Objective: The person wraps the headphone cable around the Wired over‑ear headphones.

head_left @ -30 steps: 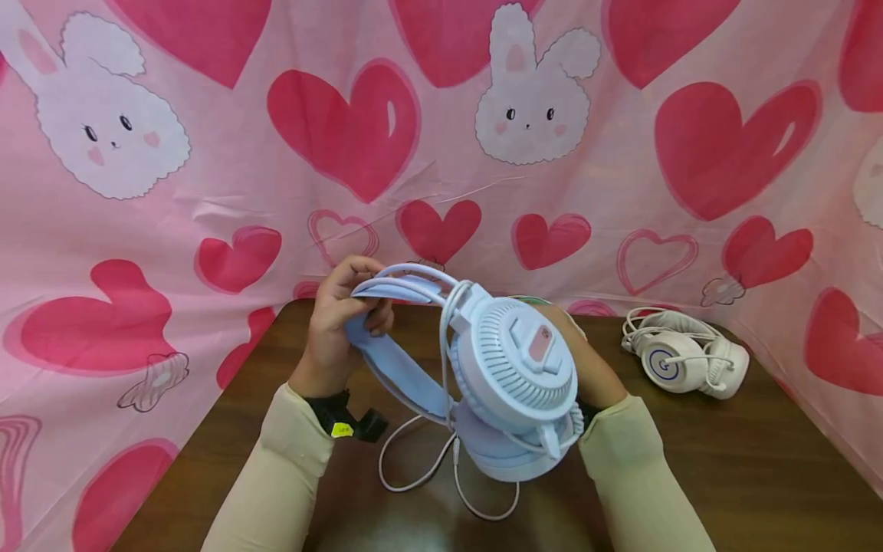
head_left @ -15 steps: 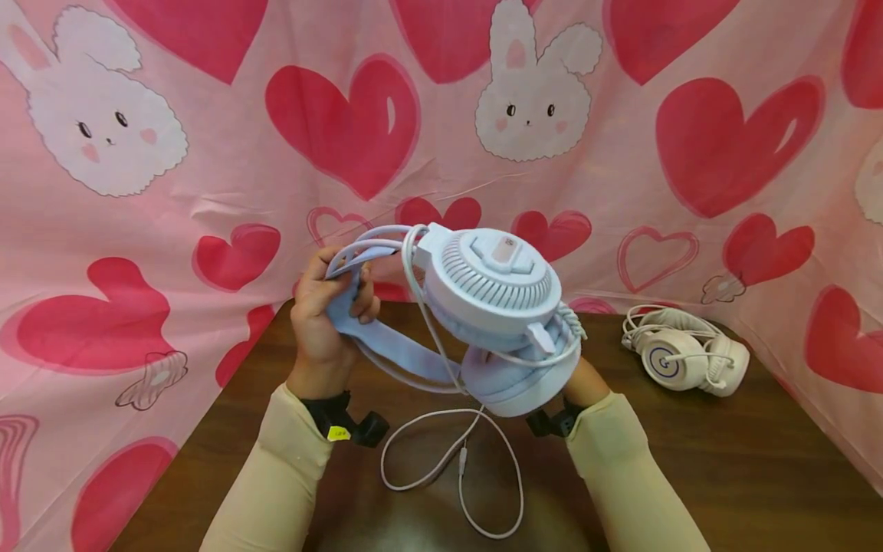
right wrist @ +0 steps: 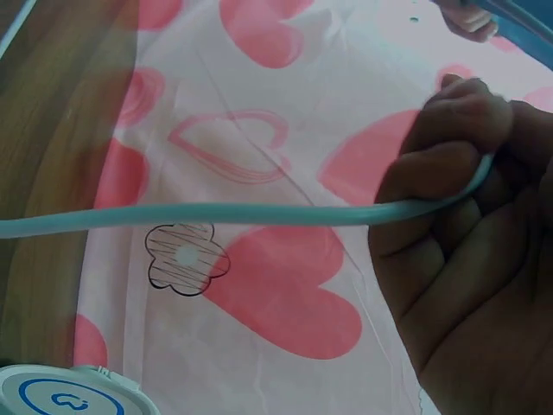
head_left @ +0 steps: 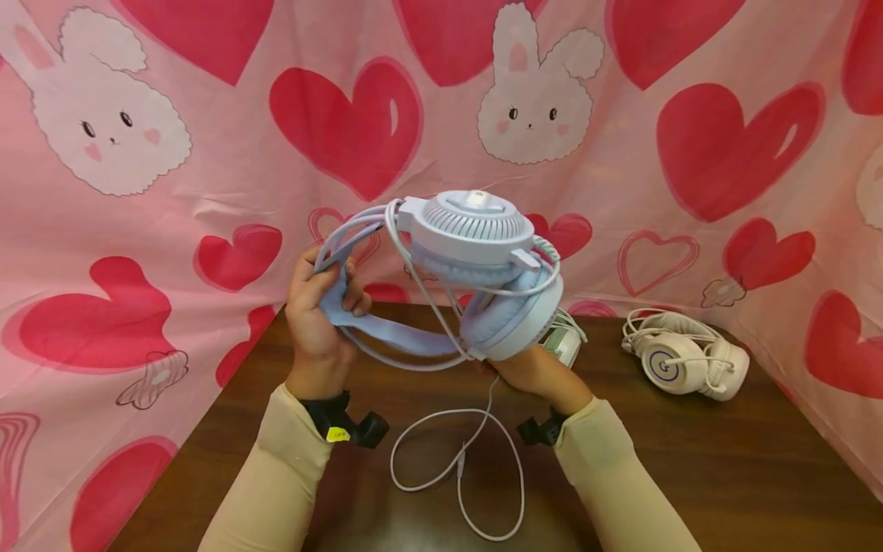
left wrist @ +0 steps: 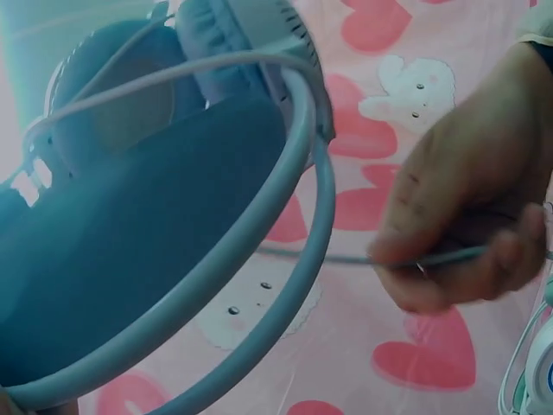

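A pale blue over-ear headset (head_left: 476, 230) is held up above the table, its ear cups toward the right. My left hand (head_left: 317, 318) grips its padded headband, fingers wrapped over the band. Below the lower ear cup, my right hand (head_left: 534, 376) holds the headset's thin cable (right wrist: 259, 213). In the right wrist view the cable runs into the curled fingers (right wrist: 441, 169) of that hand. The left wrist view shows the headband's two curved tubes (left wrist: 251, 225) close up, with the right hand apart from the headset. From the right hand the cable hangs down in a loop.
On the right of the brown wooden table (head_left: 690, 460) lies a white headset (head_left: 672, 360) with a blue ring logo. Another white item with bundled cable (head_left: 566, 345) sits behind the right hand. A pink heart-and-bunny cloth (head_left: 441, 169) hangs at the back and sides.
The pale blue headset has risen and tipped, its outer cup now facing upward, and shifted left. My right hand has come out from behind it to below the cup, on the cable.
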Tool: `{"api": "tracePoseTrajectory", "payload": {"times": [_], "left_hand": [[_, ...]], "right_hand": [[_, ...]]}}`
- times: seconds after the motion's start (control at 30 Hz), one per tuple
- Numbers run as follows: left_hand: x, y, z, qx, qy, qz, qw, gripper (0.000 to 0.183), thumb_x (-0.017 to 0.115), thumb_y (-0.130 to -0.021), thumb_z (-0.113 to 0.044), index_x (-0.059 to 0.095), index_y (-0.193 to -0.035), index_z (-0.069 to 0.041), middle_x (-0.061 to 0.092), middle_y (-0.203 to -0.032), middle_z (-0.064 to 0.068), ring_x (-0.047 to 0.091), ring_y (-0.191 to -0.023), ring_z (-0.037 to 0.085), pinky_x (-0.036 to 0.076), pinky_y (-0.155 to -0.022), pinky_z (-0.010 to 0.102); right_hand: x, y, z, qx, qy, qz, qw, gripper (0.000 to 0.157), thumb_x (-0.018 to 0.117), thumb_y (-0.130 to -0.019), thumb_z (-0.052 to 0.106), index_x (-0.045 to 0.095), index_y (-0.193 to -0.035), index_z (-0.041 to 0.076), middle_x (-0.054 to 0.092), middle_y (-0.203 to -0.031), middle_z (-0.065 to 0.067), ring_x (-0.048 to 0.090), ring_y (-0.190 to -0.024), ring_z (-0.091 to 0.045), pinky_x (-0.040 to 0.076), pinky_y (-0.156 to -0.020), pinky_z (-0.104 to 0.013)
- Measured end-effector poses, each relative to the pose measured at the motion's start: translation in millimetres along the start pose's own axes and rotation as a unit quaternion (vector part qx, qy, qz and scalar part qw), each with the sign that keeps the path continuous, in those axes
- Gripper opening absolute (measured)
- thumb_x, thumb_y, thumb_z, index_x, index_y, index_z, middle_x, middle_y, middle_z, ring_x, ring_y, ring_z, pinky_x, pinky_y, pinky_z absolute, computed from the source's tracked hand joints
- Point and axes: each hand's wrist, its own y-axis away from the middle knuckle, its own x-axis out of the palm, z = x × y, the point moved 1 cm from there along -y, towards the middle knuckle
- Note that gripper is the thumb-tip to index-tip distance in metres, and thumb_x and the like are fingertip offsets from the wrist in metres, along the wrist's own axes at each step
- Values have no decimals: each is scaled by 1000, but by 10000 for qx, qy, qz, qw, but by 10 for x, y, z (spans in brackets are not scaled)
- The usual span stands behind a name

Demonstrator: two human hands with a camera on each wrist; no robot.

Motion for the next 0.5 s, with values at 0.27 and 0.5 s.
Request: {"api": "tracePoseTrajectory", "payload": {"times": [0.27, 0.5], "left_hand": [[-68, -64, -85, 384, -38, -501, 9980, 13, 40, -94, 2, 50, -88, -4, 50, -80, 12, 28, -49, 16, 32, -43, 22], [-107, -102, -124, 441, -225, -888, 9948, 4, 50, -93, -1, 49, -90, -3, 47, -77, 11, 30, -50, 16, 34, -44, 23]], "right_hand": [[75, -75, -76, -509, -544, 487, 9960, 21, 46, -104, 14, 65, -98, 8, 54, -65, 4, 53, -53, -13, 47, -51, -28], [89, -89, -33, -385, -86, 452, 9982, 20, 47, -104, 19, 66, -101, 13, 54, -65, 8, 53, -51, -8, 47, -51, -26]]}}
